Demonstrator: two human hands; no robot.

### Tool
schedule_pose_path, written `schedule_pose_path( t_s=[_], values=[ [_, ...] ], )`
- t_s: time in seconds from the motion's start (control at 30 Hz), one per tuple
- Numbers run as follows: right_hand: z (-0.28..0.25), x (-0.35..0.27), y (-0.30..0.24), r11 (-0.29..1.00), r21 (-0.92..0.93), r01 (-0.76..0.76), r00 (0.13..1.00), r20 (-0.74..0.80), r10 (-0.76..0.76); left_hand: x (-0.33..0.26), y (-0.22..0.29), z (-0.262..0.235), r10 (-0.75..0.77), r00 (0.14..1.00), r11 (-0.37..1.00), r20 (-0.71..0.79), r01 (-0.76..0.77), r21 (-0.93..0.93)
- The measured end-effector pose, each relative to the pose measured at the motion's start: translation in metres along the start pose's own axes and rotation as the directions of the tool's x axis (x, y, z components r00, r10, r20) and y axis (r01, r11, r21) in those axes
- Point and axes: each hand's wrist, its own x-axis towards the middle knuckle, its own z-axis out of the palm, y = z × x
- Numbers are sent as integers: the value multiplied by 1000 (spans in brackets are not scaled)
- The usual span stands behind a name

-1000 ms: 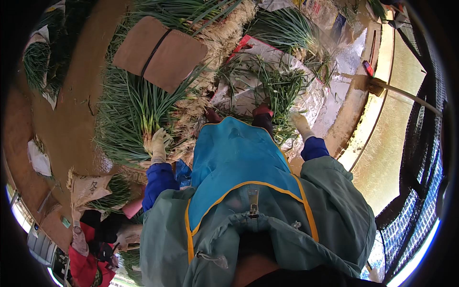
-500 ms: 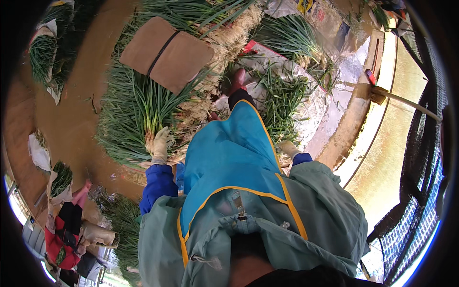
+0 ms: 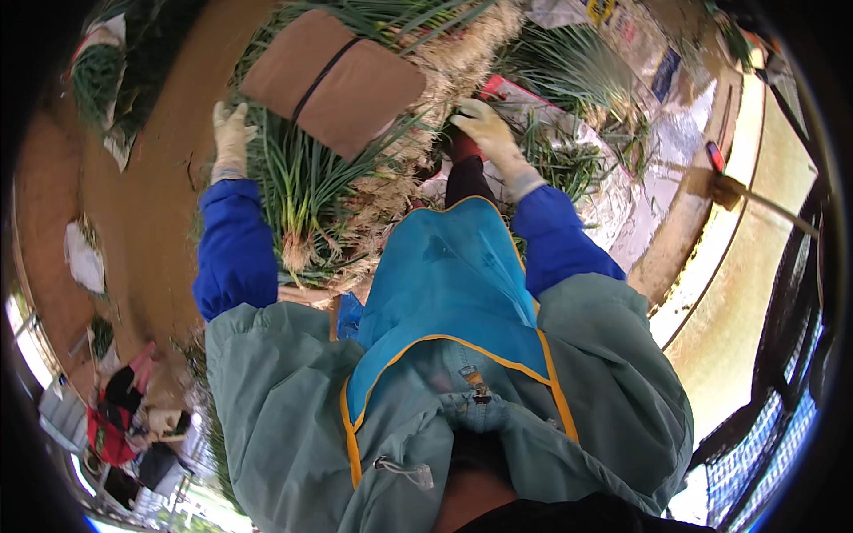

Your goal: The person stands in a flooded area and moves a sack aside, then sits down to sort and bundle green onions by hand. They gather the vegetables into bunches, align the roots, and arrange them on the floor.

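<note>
Reached well forward with both arms compared with a second ago. Back then, had the left hand (image 3: 231,133) low at the near end of the heap of green onions (image 3: 302,191), clutching at the leaves; now lifted away and up along the heap's left edge, glove pale, grip open with fingers spread and nothing held, just beside the green tops where they meet the dirt floor (image 3: 151,222). Had the right hand (image 3: 489,133) tucked close by the blue apron (image 3: 444,302) half a second ago; now stretched out past it to the far side of the heap, lying on the pale rooty ends next to a red thing (image 3: 462,147). Cannot tell whether that grip is closed on any stalks: fingers bent downward, palm hidden. Heap itself unmoved, lying on the floor ahead of the knees, leaves to the left and straw-coloured roots to the right, with the brown board (image 3: 333,80) resting across its far part, between the two hands. Judging by the spread of the arms, looks like a shift from tugging at one near clump to framing the heap from both sides. Off to the right, more loose onions on a plastic sheet (image 3: 657,178); down at the lower left, another person (image 3: 115,426) in red, well apart.
</note>
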Motion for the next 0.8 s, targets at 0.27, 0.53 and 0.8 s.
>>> schedule_pose_path(
  t_s=[0.27,0.53,0.8],
  values=[
    [85,73,-29,930,285,-231,942,-175,288,78,33,15,-282,941,938,185,230,260],
    [-45,-16,-22,907,403,-121,919,-300,256,-147,84,68,-125,937,986,326,81,146],
    [-191,-44,76,944,262,-201,968,-96,233,-337,-53,213,-561,693,737,454,667,-108]
  ],
)
